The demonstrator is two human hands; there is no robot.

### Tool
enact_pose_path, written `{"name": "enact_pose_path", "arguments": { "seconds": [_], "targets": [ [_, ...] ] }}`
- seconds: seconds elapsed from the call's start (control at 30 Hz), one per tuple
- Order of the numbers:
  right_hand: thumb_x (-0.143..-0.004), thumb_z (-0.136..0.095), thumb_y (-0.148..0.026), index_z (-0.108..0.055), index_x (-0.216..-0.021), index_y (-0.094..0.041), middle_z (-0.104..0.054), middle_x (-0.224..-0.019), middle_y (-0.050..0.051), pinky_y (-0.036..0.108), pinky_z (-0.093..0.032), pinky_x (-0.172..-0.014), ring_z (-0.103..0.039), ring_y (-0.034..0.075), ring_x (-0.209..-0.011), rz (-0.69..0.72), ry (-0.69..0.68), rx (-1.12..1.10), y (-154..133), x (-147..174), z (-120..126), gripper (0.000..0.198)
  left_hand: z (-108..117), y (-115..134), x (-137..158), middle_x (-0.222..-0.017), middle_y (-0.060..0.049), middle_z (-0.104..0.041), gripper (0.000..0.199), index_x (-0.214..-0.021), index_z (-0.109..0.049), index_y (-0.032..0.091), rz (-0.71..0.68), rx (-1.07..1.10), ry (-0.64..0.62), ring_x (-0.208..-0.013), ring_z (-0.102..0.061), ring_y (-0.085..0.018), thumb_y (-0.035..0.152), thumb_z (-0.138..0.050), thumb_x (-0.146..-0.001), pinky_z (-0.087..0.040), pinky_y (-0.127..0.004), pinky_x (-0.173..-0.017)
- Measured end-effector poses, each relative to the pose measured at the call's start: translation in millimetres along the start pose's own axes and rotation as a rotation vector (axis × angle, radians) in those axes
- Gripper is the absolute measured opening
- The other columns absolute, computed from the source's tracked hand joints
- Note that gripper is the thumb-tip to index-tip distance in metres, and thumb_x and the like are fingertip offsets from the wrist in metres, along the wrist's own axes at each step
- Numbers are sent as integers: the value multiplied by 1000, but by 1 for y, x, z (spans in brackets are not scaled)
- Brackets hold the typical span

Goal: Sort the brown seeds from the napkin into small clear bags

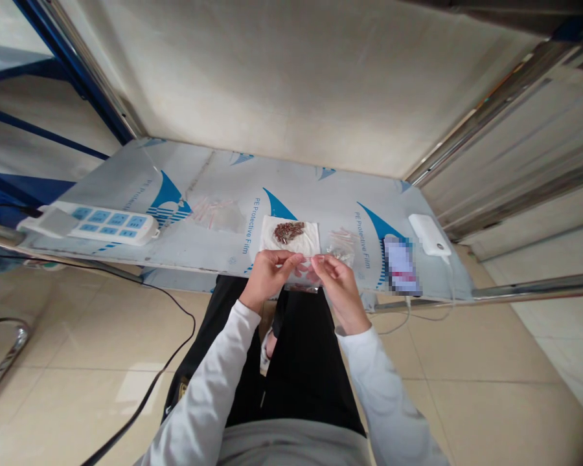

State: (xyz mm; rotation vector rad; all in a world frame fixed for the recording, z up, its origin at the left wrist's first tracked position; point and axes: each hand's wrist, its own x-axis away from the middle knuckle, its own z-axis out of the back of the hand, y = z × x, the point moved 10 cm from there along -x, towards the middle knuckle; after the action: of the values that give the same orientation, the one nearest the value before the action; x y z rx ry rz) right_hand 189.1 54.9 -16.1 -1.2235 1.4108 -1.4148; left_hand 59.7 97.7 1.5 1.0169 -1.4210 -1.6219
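Observation:
At the front edge of the shelf, my left hand (268, 275) and my right hand (340, 285) face each other. Each pinches an upper corner of a small clear plastic bag (305, 282), stretched between the fingertips. Its contents are hard to make out. Just beyond my fingers lies a white cloth or tissue (308, 241) bearing a pile of small reddish-brown pieces (287, 231). Right of the cloth sits a clear bag (341, 247) of small pieces. Several flat clear bags with reddish strips (218, 213) lie to the left.
A white power strip (114, 223) occupies the left end of the film-covered shelf (208, 175). On the right are a phone (401, 266) and a white power bank (430, 235) with cables. A black cable (175, 359) runs across the floor on my left.

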Motion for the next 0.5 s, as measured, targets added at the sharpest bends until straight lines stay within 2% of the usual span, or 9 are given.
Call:
{"name": "enact_pose_path", "arguments": {
  "seconds": [0.13, 0.23, 0.37, 0.5],
  "targets": [
    [-70, -74, -42, -66, -74, -17, -68, -70, 2, 25, -47, -61, -60, 13, -63, 16, 25, 36, 1, 3, 4, 27, -5, 13, 1, -67, -5, -73, 34, -71, -73, 14, -70, -182, -74, -64, -67, -16, 42, -58, -84, -49, -22, -62],
    [-70, -75, -40, -63, -68, -17, -66, -66, 0, 25, -46, -62, -58, 12, -60, 31, 88, 22, 0, 5, 11, 25, -1, 10, -1, -66, -5, -73, 31, -68, -72, 15, -40, -210, -34, -62, -66, -15, 41, -62, -81, -49, -22, -62],
    [-68, -76, -40, -66, -73, -17, -68, -68, 1, 25, -46, -62, -60, 13, -61, -18, 61, -4, 0, 5, 10, 25, 5, 4, -1, -75, -6, -74, 24, -75, -71, 14, -6, -71, 32, -66, -66, -15, 38, -70, -74, -50, -23, -65],
    [-71, -74, -41, -69, -81, -18, -72, -81, 3, 27, -48, -66, -63, 14, -67, -95, 38, -125, 3, 9, 9, 25, 6, -1, 0, -66, -5, -70, 27, -65, -65, 13, 43, 96, 19, -61, -64, -13, 38, -71, -73, -49, -23, -62]
  ]
}}
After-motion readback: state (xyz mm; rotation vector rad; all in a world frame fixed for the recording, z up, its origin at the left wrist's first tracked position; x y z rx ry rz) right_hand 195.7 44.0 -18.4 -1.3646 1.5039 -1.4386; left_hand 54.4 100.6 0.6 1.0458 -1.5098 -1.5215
